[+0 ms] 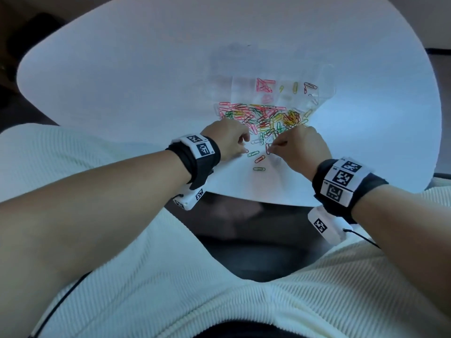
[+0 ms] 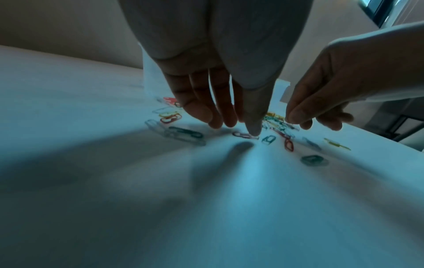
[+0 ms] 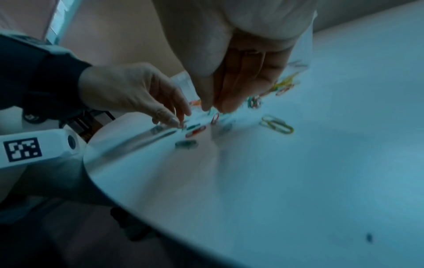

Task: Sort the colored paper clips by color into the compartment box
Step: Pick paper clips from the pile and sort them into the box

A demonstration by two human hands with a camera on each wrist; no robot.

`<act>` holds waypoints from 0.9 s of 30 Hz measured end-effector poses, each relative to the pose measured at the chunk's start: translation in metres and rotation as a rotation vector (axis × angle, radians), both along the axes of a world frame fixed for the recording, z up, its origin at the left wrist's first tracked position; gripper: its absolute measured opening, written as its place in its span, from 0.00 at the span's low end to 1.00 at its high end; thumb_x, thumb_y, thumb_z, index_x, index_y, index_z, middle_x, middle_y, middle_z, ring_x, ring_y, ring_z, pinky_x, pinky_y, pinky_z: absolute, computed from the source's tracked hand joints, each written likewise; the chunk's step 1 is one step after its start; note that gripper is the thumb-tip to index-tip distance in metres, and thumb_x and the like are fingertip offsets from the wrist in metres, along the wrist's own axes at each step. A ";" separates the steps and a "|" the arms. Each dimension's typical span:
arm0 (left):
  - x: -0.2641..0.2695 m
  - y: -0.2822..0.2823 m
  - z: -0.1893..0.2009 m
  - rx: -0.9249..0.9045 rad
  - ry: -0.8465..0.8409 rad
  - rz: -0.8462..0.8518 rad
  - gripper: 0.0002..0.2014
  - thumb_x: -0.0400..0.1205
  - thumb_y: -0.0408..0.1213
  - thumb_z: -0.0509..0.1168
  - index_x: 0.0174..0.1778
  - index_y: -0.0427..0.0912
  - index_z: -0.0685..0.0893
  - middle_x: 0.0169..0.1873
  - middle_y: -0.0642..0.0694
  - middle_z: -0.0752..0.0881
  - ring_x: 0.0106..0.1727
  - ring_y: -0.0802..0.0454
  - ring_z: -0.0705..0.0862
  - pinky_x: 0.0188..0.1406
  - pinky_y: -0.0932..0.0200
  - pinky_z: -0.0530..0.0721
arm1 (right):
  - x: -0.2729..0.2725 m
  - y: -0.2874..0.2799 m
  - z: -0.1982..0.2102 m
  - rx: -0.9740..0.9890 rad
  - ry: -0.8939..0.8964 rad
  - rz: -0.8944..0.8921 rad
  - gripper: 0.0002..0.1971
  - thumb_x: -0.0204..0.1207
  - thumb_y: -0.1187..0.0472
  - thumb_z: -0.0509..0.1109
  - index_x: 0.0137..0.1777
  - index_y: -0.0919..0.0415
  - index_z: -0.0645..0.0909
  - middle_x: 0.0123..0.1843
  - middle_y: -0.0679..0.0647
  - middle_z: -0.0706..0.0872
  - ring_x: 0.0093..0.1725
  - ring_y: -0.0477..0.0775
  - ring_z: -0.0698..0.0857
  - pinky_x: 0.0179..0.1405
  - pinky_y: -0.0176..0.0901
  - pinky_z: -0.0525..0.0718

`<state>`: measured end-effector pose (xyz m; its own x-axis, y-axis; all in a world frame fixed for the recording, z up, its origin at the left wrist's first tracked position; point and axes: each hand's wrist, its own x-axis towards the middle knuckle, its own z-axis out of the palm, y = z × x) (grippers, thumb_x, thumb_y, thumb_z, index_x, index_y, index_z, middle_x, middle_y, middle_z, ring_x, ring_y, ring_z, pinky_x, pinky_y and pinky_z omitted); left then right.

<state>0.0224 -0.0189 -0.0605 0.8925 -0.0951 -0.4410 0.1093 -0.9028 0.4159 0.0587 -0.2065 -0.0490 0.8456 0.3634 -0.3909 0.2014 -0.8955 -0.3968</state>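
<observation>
Head view: on round white table (image 1: 122, 76), left hand (image 1: 225, 140) lowered, fingers (image 2: 253, 125) extended, one tip pressed on small red paper clip (image 2: 244, 135). Heap of coloured paper clips (image 1: 263, 117) just beyond, before clear plastic compartment box (image 1: 275, 90). Right hand (image 1: 300, 147) beside, fingertips (image 2: 296, 116) drawn together; grasp of anything impossible to tell.

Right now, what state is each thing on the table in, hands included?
compartment box: clear, lid open, a few pink, yellow and red clips sorted inside.
clip pile: mixed colors, unsorted, in front of the box.
loose clips: scattered singly, flat on the table.
left hand: fingertip pressing a clip, holding none.
right hand: pinching a red clip.
</observation>
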 end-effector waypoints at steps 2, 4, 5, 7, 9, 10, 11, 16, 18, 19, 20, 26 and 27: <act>0.000 -0.002 -0.004 0.018 -0.012 -0.022 0.12 0.79 0.46 0.69 0.57 0.49 0.85 0.46 0.55 0.81 0.49 0.53 0.78 0.46 0.59 0.74 | -0.003 0.002 -0.007 -0.017 0.001 -0.018 0.11 0.74 0.47 0.75 0.41 0.54 0.90 0.37 0.53 0.89 0.39 0.57 0.86 0.39 0.48 0.86; 0.000 -0.002 -0.005 0.040 -0.021 -0.048 0.11 0.79 0.45 0.68 0.55 0.49 0.87 0.43 0.55 0.78 0.48 0.53 0.77 0.45 0.59 0.73 | -0.005 0.004 -0.012 -0.021 -0.001 -0.014 0.12 0.74 0.45 0.75 0.41 0.54 0.89 0.38 0.53 0.89 0.40 0.57 0.86 0.40 0.49 0.87; 0.000 -0.002 -0.005 0.049 -0.024 -0.058 0.10 0.79 0.43 0.68 0.54 0.48 0.88 0.42 0.55 0.77 0.47 0.54 0.76 0.45 0.59 0.73 | -0.006 0.004 -0.015 -0.018 -0.003 -0.010 0.12 0.73 0.45 0.75 0.43 0.53 0.89 0.39 0.52 0.89 0.41 0.57 0.85 0.40 0.48 0.86; 0.001 -0.003 -0.005 0.061 -0.019 -0.072 0.08 0.79 0.41 0.67 0.51 0.47 0.89 0.41 0.54 0.77 0.46 0.53 0.75 0.44 0.59 0.72 | -0.007 0.004 -0.018 -0.014 -0.019 0.000 0.11 0.74 0.45 0.74 0.46 0.51 0.89 0.42 0.49 0.89 0.42 0.55 0.85 0.40 0.45 0.83; 0.002 -0.004 -0.004 0.064 -0.009 -0.077 0.07 0.79 0.39 0.67 0.49 0.46 0.89 0.41 0.52 0.79 0.46 0.52 0.78 0.42 0.59 0.72 | -0.006 0.003 -0.021 -0.017 -0.047 0.017 0.09 0.76 0.47 0.73 0.47 0.49 0.89 0.43 0.49 0.89 0.42 0.55 0.85 0.39 0.43 0.80; 0.002 -0.005 -0.003 0.065 -0.002 -0.077 0.06 0.79 0.38 0.66 0.47 0.45 0.88 0.41 0.51 0.80 0.46 0.51 0.79 0.42 0.59 0.72 | -0.006 0.003 -0.022 -0.020 -0.059 0.025 0.08 0.76 0.48 0.73 0.48 0.49 0.89 0.44 0.50 0.90 0.43 0.56 0.85 0.40 0.43 0.81; 0.003 -0.005 -0.002 0.064 0.005 -0.076 0.06 0.79 0.37 0.66 0.46 0.44 0.88 0.42 0.51 0.81 0.46 0.50 0.80 0.41 0.59 0.72 | -0.006 0.003 -0.023 -0.024 -0.067 0.031 0.07 0.76 0.49 0.72 0.48 0.49 0.90 0.44 0.51 0.90 0.44 0.57 0.85 0.41 0.44 0.82; 0.002 -0.008 0.004 -0.029 -0.028 -0.028 0.05 0.77 0.32 0.66 0.47 0.42 0.84 0.42 0.49 0.84 0.44 0.51 0.78 0.42 0.57 0.76 | -0.005 0.003 -0.025 -0.040 -0.098 0.058 0.05 0.75 0.52 0.73 0.47 0.49 0.90 0.45 0.51 0.89 0.42 0.57 0.84 0.37 0.42 0.78; 0.001 -0.013 0.004 -0.119 -0.026 0.010 0.09 0.76 0.31 0.65 0.52 0.42 0.83 0.42 0.49 0.85 0.44 0.50 0.80 0.46 0.56 0.80 | -0.004 0.003 -0.025 -0.036 -0.112 0.062 0.05 0.75 0.52 0.74 0.47 0.49 0.89 0.47 0.50 0.86 0.43 0.55 0.82 0.37 0.42 0.74; 0.001 -0.015 0.004 -0.155 -0.018 0.025 0.10 0.77 0.31 0.65 0.53 0.42 0.83 0.42 0.48 0.85 0.44 0.50 0.81 0.47 0.56 0.81 | -0.004 0.003 -0.025 -0.046 -0.115 0.061 0.05 0.75 0.52 0.74 0.48 0.50 0.89 0.48 0.51 0.85 0.43 0.55 0.80 0.38 0.42 0.73; 0.000 -0.017 0.004 -0.173 -0.010 0.028 0.11 0.77 0.31 0.64 0.54 0.42 0.83 0.42 0.49 0.84 0.44 0.50 0.81 0.48 0.56 0.81 | -0.004 0.004 -0.024 -0.058 -0.114 0.058 0.06 0.75 0.51 0.75 0.48 0.50 0.89 0.48 0.51 0.86 0.43 0.55 0.80 0.38 0.42 0.73; 0.001 -0.014 0.001 -0.149 0.012 0.006 0.11 0.79 0.31 0.61 0.55 0.43 0.84 0.41 0.51 0.81 0.44 0.51 0.79 0.44 0.60 0.76 | -0.009 0.009 -0.023 -0.072 -0.038 0.051 0.05 0.73 0.53 0.75 0.45 0.52 0.88 0.47 0.53 0.87 0.43 0.56 0.83 0.39 0.43 0.79; 0.001 -0.014 0.000 -0.151 0.016 0.013 0.11 0.79 0.30 0.61 0.55 0.43 0.84 0.41 0.51 0.81 0.44 0.51 0.79 0.44 0.60 0.76 | -0.010 0.009 -0.023 -0.074 -0.027 0.053 0.06 0.73 0.53 0.76 0.44 0.54 0.88 0.46 0.53 0.86 0.42 0.56 0.82 0.37 0.42 0.77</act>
<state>0.0231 -0.0326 -0.0605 0.8871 -0.1498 -0.4367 0.1281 -0.8288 0.5446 0.0487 -0.1972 -0.0724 0.8366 0.3790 -0.3954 0.2591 -0.9099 -0.3239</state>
